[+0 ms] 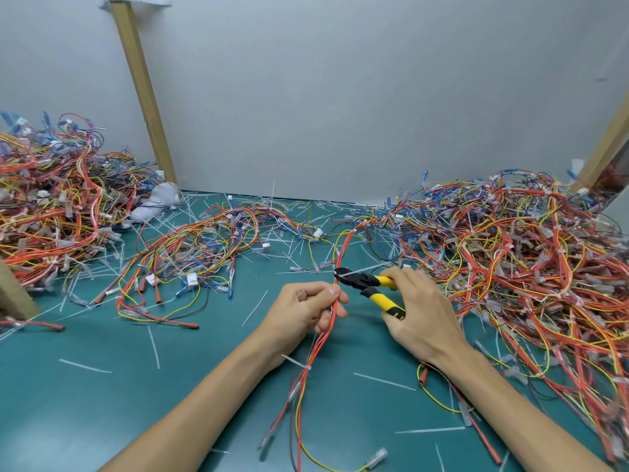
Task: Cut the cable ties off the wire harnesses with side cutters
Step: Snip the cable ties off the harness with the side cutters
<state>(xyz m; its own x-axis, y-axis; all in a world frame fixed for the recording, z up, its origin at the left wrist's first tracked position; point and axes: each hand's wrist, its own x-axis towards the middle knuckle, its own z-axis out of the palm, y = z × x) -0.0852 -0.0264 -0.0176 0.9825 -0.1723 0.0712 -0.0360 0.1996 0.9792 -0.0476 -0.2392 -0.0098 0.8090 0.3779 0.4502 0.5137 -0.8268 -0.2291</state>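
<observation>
My left hand (306, 311) pinches the limp, light wire harness (316, 347) just under its stiff cable tie (344, 274) | right hand (420, 313) grips side cutters (369, 284), tips at tie.

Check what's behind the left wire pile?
A wooden post rises against the grey wall behind the left wire pile. The pile covers where wall meets the green mat, so anything lying there is unseen.
</observation>
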